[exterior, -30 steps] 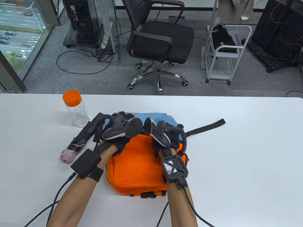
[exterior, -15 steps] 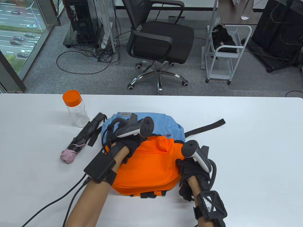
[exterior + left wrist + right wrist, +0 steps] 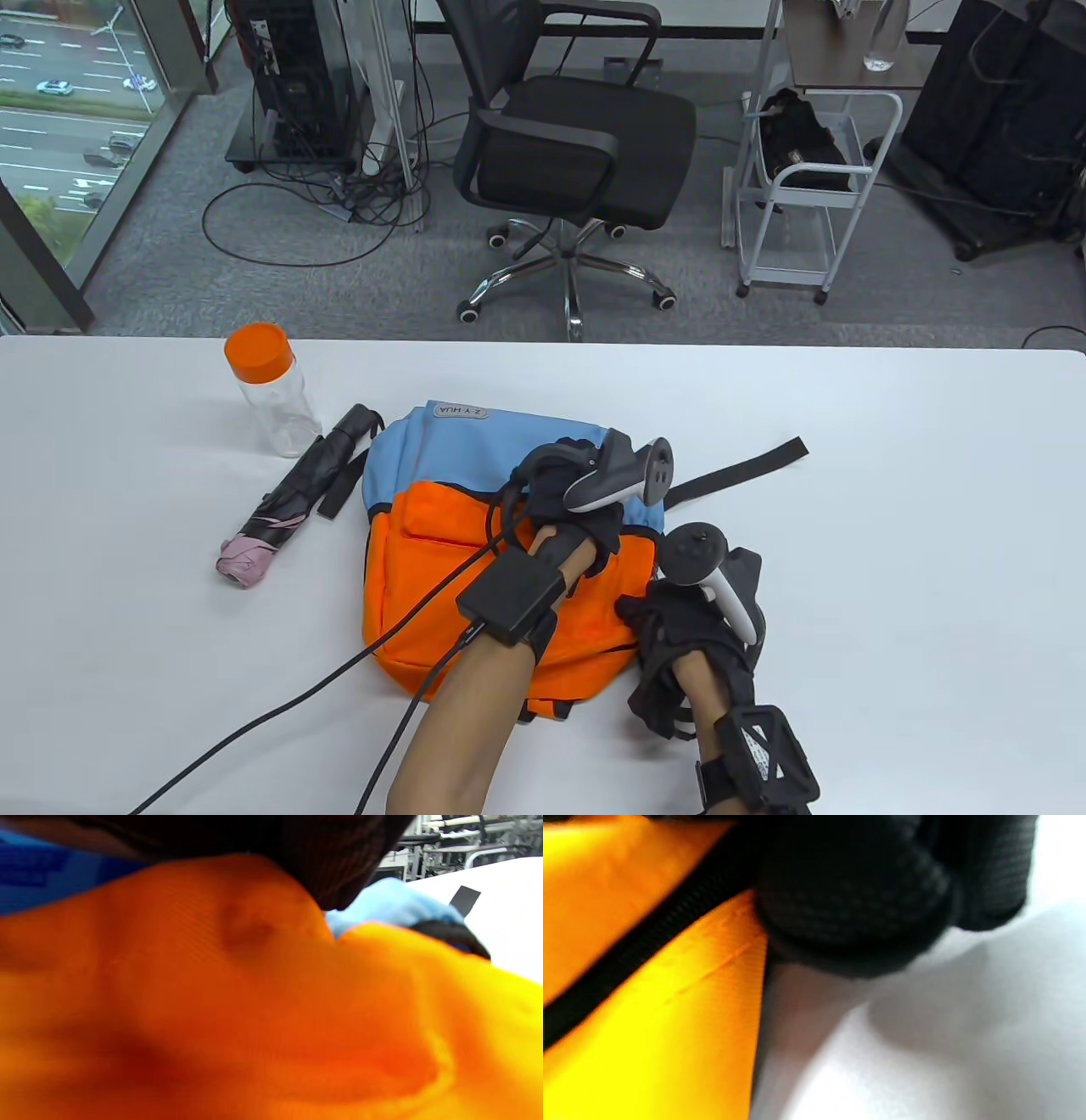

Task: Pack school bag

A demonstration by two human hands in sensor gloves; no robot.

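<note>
An orange and blue backpack (image 3: 441, 577) lies flat in the middle of the white table (image 3: 891, 509). My left hand (image 3: 551, 480) reaches across it and rests on its upper right part, where blue meets orange. The left wrist view shows only orange fabric (image 3: 212, 1005) under the glove, with the fingers hidden. My right hand (image 3: 657, 615) is at the bag's lower right edge. In the right wrist view its curled gloved fingers (image 3: 848, 899) touch the orange side (image 3: 649, 984) beside a black zipper (image 3: 628, 950). Whether either hand grips is not visible.
A folded black and pink umbrella (image 3: 288, 501) lies left of the bag. A clear bottle with an orange cap (image 3: 271, 390) stands behind it. A black strap (image 3: 738, 463) trails from the bag to the right. An office chair (image 3: 577, 144) and a cart (image 3: 806, 187) stand beyond the table.
My left hand moved from the bag's upper left across to its upper right. My right hand dropped from the bag's top to its lower right edge. The bag now lies flatter.
</note>
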